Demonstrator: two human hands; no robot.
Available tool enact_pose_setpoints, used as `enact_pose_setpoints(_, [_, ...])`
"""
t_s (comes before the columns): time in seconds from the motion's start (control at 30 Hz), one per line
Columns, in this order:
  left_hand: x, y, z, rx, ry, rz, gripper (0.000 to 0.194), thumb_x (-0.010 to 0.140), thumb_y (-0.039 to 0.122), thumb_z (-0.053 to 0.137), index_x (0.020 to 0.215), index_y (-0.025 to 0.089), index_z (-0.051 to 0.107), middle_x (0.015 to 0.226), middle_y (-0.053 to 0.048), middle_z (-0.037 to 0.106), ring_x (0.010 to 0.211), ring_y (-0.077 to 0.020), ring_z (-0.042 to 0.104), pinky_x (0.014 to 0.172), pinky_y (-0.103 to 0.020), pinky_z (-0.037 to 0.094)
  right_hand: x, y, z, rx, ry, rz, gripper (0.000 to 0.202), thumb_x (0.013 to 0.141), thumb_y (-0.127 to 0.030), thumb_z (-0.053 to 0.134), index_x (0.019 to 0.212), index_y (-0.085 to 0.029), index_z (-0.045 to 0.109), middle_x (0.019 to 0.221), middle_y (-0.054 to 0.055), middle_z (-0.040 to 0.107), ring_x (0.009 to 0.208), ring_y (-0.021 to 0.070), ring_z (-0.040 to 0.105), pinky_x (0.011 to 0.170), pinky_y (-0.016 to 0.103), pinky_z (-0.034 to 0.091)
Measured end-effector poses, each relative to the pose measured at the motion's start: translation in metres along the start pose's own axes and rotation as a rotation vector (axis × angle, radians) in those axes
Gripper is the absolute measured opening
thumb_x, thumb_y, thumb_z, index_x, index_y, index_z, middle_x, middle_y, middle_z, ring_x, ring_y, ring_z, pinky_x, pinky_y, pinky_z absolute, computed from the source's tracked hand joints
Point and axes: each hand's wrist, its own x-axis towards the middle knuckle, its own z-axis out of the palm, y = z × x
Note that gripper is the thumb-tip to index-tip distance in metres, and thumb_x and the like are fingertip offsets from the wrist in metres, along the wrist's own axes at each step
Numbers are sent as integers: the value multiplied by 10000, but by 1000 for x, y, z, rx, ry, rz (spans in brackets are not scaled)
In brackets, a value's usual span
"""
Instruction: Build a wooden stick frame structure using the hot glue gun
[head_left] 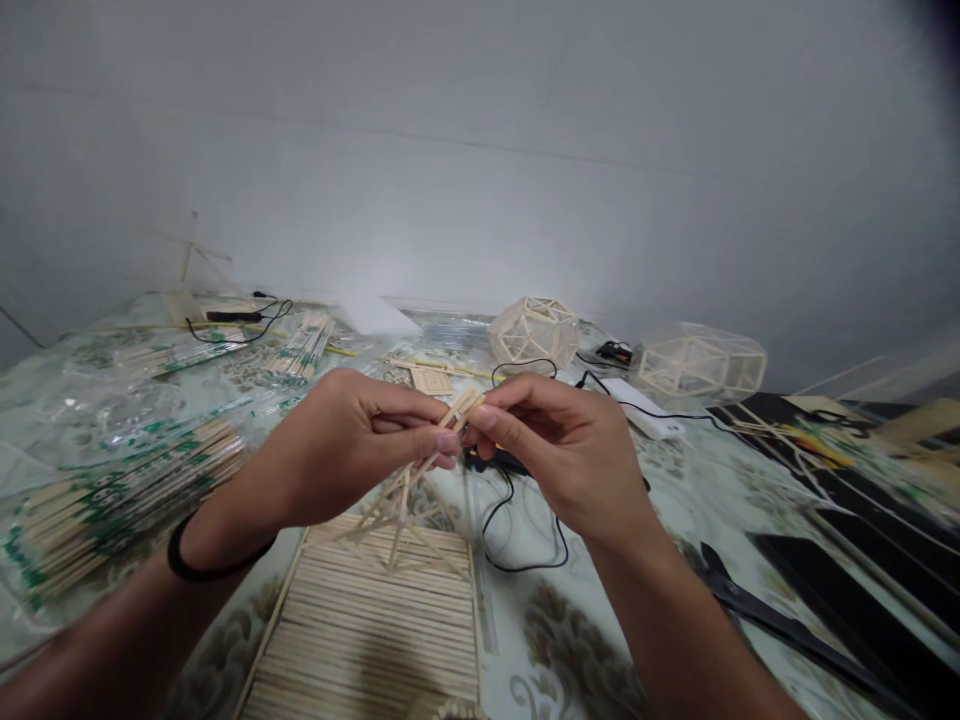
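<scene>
My left hand [375, 440] and my right hand [555, 440] meet in the middle of the view, each pinching short pale wooden sticks [457, 410] that cross at an angle between my fingertips. Just below, a small open frame of glued wooden sticks [405, 510] stands over a flat panel of chopsticks laid side by side [367, 620]. Whether the sticks in my fingers join onto that frame is partly hidden by my left fingers. A black band [180, 550] circles my left wrist.
Plastic packs of chopsticks [135, 500] lie at left. Two faceted stick models [534, 335] stand at the back. Black scissors [780, 620] lie at right beside a dark flat slab [847, 610]. A black cable [525, 568] loops behind my hands.
</scene>
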Motion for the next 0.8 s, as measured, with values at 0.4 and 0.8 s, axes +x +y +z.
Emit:
enact_pose_setpoints(0.4, [-3, 3, 1, 20, 11, 21, 190, 906, 353, 743, 853, 216, 865, 744, -13, 803, 635, -150, 684, 514, -211, 484, 23, 23, -56, 133, 403, -232, 344, 701, -59, 676, 497, -233, 461, 514, -43, 339, 539, 134, 347, 546, 307, 303])
enact_pose_setpoints(0.8, [-3, 5, -1, 49, -74, 9, 199, 925, 334, 733, 823, 209, 849, 612, 30, 639, 531, -89, 444, 478, -223, 281, 12, 9, -29, 65, -302, -84, 367, 843, -361, 899, 1201, -344, 824, 1017, 34, 693, 917, 182, 659, 866, 369, 605])
